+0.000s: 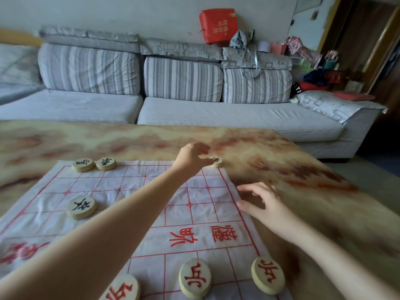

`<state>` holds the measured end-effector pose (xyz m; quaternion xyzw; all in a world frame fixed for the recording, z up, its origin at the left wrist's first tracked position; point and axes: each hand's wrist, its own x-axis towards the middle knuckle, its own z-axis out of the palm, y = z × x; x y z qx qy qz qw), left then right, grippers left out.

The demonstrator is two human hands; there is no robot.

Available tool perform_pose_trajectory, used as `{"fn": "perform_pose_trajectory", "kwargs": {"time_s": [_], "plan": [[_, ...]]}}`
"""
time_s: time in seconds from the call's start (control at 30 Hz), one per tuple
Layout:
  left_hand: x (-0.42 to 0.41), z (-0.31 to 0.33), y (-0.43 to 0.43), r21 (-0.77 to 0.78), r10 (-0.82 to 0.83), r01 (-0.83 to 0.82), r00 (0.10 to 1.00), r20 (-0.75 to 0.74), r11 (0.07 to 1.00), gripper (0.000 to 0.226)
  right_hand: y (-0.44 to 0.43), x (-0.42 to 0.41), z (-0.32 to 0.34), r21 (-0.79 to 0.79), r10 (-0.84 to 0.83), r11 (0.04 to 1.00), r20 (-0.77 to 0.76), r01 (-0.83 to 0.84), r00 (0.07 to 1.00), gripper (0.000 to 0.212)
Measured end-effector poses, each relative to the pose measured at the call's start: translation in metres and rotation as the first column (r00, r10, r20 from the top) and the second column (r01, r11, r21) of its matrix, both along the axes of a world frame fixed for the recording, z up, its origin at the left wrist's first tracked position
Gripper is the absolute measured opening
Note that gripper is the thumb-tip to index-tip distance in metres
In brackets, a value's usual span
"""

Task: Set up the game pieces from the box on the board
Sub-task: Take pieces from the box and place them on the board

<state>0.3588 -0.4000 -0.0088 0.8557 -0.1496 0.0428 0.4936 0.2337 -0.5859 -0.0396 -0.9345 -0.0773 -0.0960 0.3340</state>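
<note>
A white cloth board [134, 198] with a red grid lies on the marbled table. My left hand [192, 155] reaches to its far right corner, fingertips touching a round black-lettered piece [217, 161] that rests there. My right hand [262, 204] hovers with fingers spread at the board's right edge, holding nothing. Two black-lettered pieces [83, 164] [106, 163] sit on the far edge, another [81, 207] stands mid-left. Three red-lettered pieces [194, 277] [268, 274] [122, 289] line the near side. No box is in view.
The marbled table [281, 161] extends right of and beyond the board. A grey sofa [173, 109] with striped cushions stands behind it, with a red box [218, 24] and bags on its back.
</note>
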Motion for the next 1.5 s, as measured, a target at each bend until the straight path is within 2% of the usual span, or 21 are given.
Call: {"fn": "perform_pose_trajectory", "kwargs": {"time_s": [0.13,0.23,0.3,0.5,0.73,0.8,0.93,1.07,1.2,1.37,1.5], "plan": [[-0.04,0.009,0.034,-0.105,0.013,-0.03,0.987,-0.162,0.994,0.033,0.034,-0.009,0.03,0.041,0.037,0.998,-0.012,-0.037,0.999,0.036],[-0.072,0.019,0.065,-0.119,-0.003,-0.023,0.977,-0.215,0.993,0.029,0.071,-0.02,0.048,0.096,0.1,0.991,-0.032,-0.097,0.994,0.034],[-0.093,0.029,0.09,-0.136,-0.004,-0.025,0.979,-0.203,0.99,0.028,0.097,-0.028,0.059,0.123,0.127,0.985,-0.043,-0.121,0.991,0.035],[-0.15,0.046,0.193,-0.056,0.072,-0.078,0.991,-0.113,0.995,0.022,0.183,-0.052,0.074,0.158,0.258,0.959,-0.138,-0.236,0.956,0.042],[-0.213,0.049,0.331,0.118,0.291,-0.281,0.953,-0.083,0.952,0.02,0.29,-0.074,0.078,0.168,0.392,0.916,-0.195,-0.363,0.899,0.038],[-0.231,0.046,0.361,0.171,0.376,-0.355,0.92,-0.108,0.919,0.022,0.32,-0.079,0.076,0.148,0.425,0.904,-0.195,-0.402,0.884,0.039],[-0.266,0.035,0.403,0.219,0.495,-0.483,0.869,-0.001,0.848,0.026,0.375,-0.086,0.067,0.098,0.453,0.891,-0.188,-0.443,0.871,0.044],[-0.276,0.026,0.423,0.293,0.555,-0.522,0.831,-0.037,0.801,0.035,0.415,-0.084,0.053,-0.09,0.403,0.906,-0.121,-0.414,0.907,0.043],[-0.264,0.016,0.421,0.458,0.513,-0.499,0.852,0.104,0.736,0.041,0.438,-0.072,0.039,-0.258,0.35,0.902,-0.034,-0.347,0.936,0.047],[-0.238,0.003,0.411,0.488,0.424,-0.47,0.881,0.211,0.735,0.05,0.452,-0.059,0.02,-0.327,0.367,0.88,0.008,-0.344,0.93,0.05],[-0.223,-0.006,0.403,0.556,0.371,-0.444,0.896,0.245,0.703,0.052,0.457,-0.053,0.01,-0.375,0.366,0.878,0.121,-0.299,0.923,0.047]]}}
